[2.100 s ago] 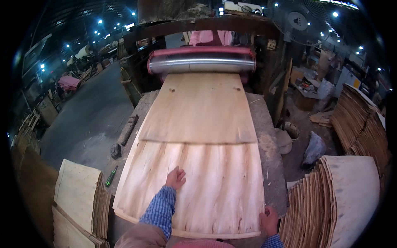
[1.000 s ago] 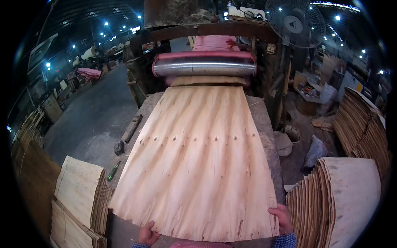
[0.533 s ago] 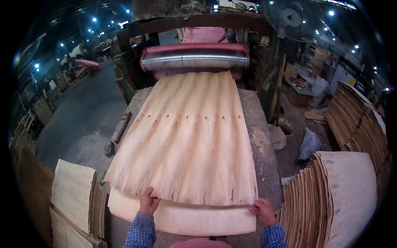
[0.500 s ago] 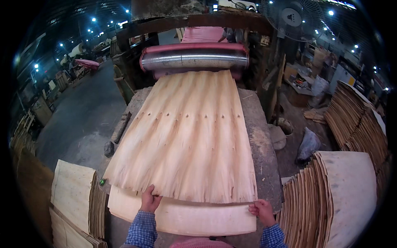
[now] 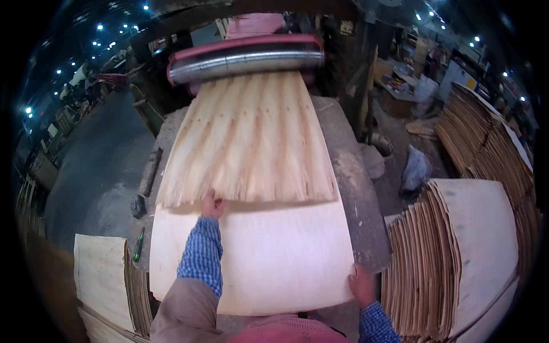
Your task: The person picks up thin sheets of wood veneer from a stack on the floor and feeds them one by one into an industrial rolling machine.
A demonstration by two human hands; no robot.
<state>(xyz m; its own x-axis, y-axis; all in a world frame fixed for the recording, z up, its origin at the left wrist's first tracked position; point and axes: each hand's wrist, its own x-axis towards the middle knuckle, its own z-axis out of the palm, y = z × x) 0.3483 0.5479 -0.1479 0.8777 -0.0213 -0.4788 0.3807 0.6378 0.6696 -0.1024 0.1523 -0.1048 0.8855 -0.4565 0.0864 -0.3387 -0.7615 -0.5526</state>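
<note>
A wavy, brown-streaked wood veneer sheet [image 5: 251,143] lies lengthwise ahead of me, its far end at a metal roller [image 5: 246,67]. My left hand [image 5: 213,206] reaches forward and pinches the near edge of this sheet, left of its middle. Under it is a smooth, paler veneer sheet [image 5: 280,257], whose near half is bare. At the right side of the paler sheet, my right hand [image 5: 361,286] has its fingers closed around the edge; the fingertips are partly hidden.
Both sheets rest on a grey, worn table [image 5: 366,228]. Tall veneer stacks stand at right [image 5: 480,246] and at lower left [image 5: 103,274]. A green-and-black tool [image 5: 138,244] and a dark block [image 5: 138,206] lie along the table's left edge. A plastic bag [image 5: 416,168] sits on the floor.
The streaked sheet has slid forward toward the roller, uncovering more of the paler sheet. My left hand has moved forward with it. My right hand has left its corner for the paler sheet's edge.
</note>
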